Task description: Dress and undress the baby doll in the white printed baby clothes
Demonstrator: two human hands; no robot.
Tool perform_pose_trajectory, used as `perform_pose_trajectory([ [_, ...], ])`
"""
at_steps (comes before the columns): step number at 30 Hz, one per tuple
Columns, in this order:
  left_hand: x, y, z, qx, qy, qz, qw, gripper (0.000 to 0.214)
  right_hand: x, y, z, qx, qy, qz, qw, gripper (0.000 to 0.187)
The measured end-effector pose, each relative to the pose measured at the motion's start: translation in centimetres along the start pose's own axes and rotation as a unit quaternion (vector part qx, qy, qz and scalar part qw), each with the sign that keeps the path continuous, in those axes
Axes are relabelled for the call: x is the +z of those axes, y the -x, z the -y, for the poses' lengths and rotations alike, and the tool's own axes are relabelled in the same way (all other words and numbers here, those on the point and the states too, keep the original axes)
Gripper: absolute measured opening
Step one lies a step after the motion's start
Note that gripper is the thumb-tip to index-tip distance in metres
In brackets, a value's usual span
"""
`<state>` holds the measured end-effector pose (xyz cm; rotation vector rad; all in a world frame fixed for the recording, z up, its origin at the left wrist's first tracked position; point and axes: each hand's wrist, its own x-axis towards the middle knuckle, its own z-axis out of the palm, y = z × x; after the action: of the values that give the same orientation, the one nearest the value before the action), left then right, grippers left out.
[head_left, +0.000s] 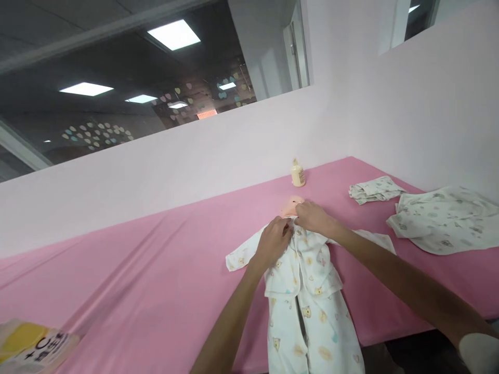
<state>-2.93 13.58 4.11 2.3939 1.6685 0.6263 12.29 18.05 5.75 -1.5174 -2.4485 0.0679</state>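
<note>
While the doll (289, 208) lies on its back on the pink table (156, 291), with its head toward the wall (234, 150), two hands are busy at its neck. The left hand (275, 238) rests on the top of the shirt (283, 278) with its fingers bent in. The right hand (314, 217) is just across from it, right by the doll's chin, with its fingers curled too. Both look as if they may be pinching the collar, but the fingertips are hidden, so I cannot tell for sure. Most of the dressing looks done to me. The shirt is on, and its two sleeves lie out to the sides, one of them partly under the right arm. The pants (323, 332) are on below it, with a dark gap down the middle. The front edges of the shirt meet over the chest, but I cannot see if each one is shut tight. What is left, I think, is the bit at the neck. A small bottle (298, 174) stands near the wall, past the doll's head. Off to the right lie a folded cloth (376, 189) and a bigger, spread cloth (448, 221). A pack (35, 348) with yellow on it sits at the near left corner, well apart from the doll.
</note>
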Motion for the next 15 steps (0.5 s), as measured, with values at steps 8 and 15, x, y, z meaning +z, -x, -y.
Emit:
perform_pose_trajectory([
  [8, -0.9, -2.7, -0.3, 0.01, 0.001, 0.057, 0.998, 0.02, -0.7, -1.1, -1.9, 0.005, -0.163, 0.033, 0.986, 0.012],
  [15, -1.6, -3.3, 0.7, -0.021, 0.25, 0.096, 0.963, 0.024, -0.5, -1.7, -3.8, 0.012, -0.405, 0.157, 0.901, 0.022],
])
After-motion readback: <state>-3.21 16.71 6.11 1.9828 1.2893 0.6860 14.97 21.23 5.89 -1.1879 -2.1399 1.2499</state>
